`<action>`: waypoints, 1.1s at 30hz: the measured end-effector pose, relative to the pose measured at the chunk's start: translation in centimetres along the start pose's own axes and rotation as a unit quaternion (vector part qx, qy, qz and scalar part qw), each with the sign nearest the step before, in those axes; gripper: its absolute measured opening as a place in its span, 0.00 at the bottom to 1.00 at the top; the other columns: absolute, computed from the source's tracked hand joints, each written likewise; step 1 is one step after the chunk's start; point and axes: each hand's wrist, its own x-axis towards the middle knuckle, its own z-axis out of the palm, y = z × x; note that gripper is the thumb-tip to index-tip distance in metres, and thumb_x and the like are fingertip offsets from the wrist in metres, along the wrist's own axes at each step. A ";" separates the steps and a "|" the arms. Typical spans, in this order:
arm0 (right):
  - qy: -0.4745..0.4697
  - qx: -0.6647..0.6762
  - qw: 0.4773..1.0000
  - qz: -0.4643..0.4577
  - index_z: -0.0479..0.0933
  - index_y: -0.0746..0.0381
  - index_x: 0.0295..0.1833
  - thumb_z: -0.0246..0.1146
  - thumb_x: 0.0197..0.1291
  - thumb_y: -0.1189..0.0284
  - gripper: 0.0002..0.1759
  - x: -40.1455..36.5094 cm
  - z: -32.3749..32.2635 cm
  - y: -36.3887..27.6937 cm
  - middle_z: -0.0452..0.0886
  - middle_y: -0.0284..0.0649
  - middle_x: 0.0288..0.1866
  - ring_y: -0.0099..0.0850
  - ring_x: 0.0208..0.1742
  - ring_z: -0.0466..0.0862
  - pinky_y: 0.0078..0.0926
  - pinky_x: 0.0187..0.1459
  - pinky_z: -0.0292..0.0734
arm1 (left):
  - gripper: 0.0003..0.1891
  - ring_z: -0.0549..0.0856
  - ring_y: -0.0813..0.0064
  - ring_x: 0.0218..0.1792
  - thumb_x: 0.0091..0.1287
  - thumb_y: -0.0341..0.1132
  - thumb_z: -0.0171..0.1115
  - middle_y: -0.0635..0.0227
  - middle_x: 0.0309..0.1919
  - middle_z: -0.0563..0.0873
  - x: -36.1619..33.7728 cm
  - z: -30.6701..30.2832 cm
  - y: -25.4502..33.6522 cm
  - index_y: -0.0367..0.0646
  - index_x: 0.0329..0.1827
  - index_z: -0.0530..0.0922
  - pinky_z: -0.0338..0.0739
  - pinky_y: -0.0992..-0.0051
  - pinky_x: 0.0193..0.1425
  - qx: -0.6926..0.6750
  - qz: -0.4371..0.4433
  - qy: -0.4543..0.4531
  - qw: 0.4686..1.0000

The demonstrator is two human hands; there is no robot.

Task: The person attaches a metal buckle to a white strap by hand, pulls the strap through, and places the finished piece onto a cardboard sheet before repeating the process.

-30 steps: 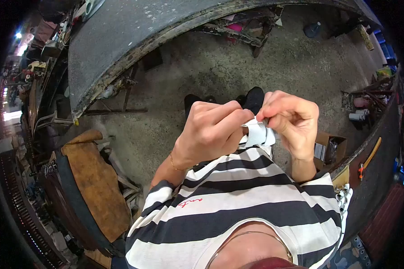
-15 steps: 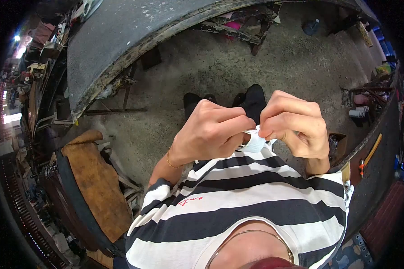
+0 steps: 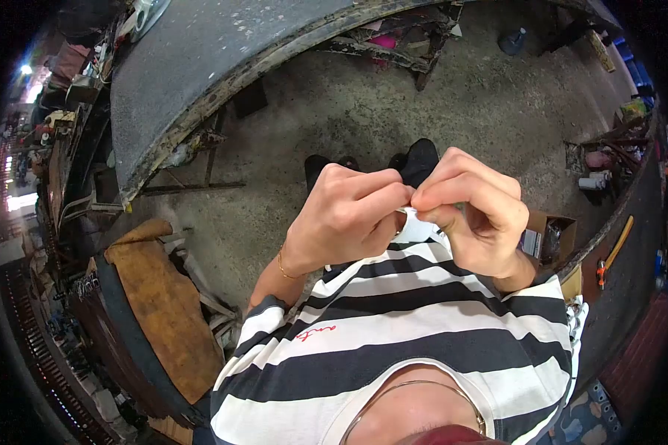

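My left hand (image 3: 349,215) is closed, with thumb and forefinger pinched together in front of my striped shirt (image 3: 393,319). Right against those fingertips, my right hand (image 3: 475,211) pinches as well, its fingers curled. Between and just below both pinches shows a small white strip (image 3: 417,227), flat and pale, partly covered by my fingers. What kind of strip it is, I cannot tell. Both hands are held up over the floor, above my dark shoes (image 3: 421,159).
A large dark, paint-spotted table (image 3: 223,55) curves across the upper left. At lower left lies a brown leather sheet (image 3: 163,319). On the right are an open cardboard box (image 3: 553,237) and a dark worktop (image 3: 627,285) with an orange-handled hammer (image 3: 616,252). A bottle (image 3: 512,41) stands on the floor.
My right hand has moved slightly left and its fingertips now meet those of my left hand. The white strip has shifted a little left, and more of the cardboard box shows.
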 end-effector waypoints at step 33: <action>-0.098 0.090 0.990 0.054 0.80 0.69 0.37 0.65 0.47 0.86 0.09 -1.0 -1.7 -0.5 0.81 0.45 0.37 0.34 0.33 0.82 0.27 0.33 0.77 | 0.13 0.76 0.70 0.14 0.38 0.19 0.61 0.70 0.19 0.79 -0.6 0.3 0.0 0.41 0.28 0.81 0.68 0.73 0.16 -0.105 -0.007 -0.012 0.994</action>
